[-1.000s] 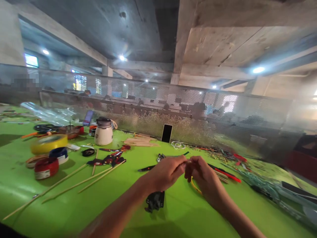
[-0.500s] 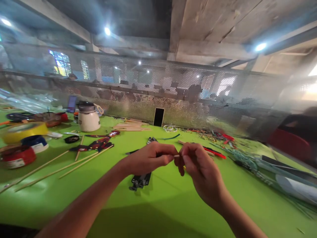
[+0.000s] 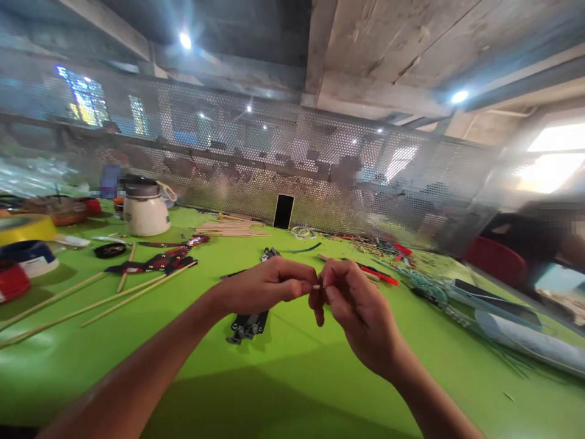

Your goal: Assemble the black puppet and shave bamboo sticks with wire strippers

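In the head view, holds a small pale piece (image 3: 316, 286) above the green tabletop (image 3: 297, 378), between left hand (image 3: 269, 286) and right hand (image 3: 361, 311). Pinches it from both sides with closed fingers, at the right of the left thumb tip and the left of the right fingertips; clearly nearer to neither. Seems to lie sideways, hand to hand, though mostly hidden. Also shows a dark jointed part (image 3: 249, 327) on the tabletop, partly hidden behind the left hand.
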Tool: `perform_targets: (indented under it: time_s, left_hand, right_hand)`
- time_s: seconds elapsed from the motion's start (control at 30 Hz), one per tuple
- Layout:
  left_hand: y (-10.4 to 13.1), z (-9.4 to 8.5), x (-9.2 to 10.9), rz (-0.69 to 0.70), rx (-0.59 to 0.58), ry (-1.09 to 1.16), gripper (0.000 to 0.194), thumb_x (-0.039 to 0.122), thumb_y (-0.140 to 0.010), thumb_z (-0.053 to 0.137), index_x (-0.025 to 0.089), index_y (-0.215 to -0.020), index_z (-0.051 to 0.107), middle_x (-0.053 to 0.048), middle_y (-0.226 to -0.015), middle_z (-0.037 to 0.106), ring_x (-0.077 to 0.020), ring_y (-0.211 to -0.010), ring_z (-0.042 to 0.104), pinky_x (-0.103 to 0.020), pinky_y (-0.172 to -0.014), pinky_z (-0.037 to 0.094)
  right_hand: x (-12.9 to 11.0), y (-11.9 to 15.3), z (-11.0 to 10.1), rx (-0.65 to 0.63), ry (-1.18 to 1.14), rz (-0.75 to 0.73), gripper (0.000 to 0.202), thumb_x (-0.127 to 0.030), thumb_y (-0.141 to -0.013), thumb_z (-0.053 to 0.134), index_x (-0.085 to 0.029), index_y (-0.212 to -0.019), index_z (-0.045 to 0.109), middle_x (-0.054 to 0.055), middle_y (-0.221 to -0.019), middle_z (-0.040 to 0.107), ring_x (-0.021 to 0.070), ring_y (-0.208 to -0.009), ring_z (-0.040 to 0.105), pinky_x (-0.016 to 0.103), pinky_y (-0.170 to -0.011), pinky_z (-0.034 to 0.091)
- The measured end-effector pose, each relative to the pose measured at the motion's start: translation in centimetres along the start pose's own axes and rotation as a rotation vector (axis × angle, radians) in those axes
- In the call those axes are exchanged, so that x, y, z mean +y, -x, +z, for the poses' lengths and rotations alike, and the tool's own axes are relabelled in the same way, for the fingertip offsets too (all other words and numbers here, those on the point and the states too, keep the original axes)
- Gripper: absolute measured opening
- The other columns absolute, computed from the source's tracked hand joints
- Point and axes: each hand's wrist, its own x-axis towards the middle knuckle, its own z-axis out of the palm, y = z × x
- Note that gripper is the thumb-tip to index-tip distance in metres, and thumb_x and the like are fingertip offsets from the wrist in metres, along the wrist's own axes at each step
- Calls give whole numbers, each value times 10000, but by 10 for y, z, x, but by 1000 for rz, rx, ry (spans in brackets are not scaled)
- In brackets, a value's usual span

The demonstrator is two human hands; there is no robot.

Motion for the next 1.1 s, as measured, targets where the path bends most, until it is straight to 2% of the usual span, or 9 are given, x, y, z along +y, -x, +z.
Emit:
perform_targets:
  time_s: [0.27,0.67,0.97,1.1]
  left_hand:
    - [1,0,2,-16,-16,6,229,145,-937,441,139,-851,653,-13,-875,705,-95,-727,568,-190,-656,415]
    - [2,-1,2,-23,-38,-11,230,118,-926,449,143,-865,670,-8,-871,710,-85,-698,534,-186,-645,404]
    - [2,-1,2,-29,-74,20,253,217,-957,439,133,-892,669,-59,-897,719,-127,-743,540,-236,-693,421]
    - [2,-1,3,-27,-66,18,233,184,-942,446,134,-885,667,-43,-881,715,-111,-721,534,-211,-672,412]
  right_hand:
    - [-1,0,0,-16,39,14,56,-227,-1018,429,-230,-963,440,-26,-755,537,107,-643,507,265,-568,441]
    - [0,-1,0,-11,-31,10,53,-210,-1007,445,-223,-957,450,-27,-759,538,104,-645,538,252,-561,463]
    - [-4,0,1,-3,-10,2,87,-143,-983,438,-221,-950,456,-37,-733,540,97,-623,526,250,-566,451]
    - [-4,1,0,-4,-8,0,84,-147,-982,445,-224,-953,456,-30,-743,535,107,-641,531,256,-561,452]
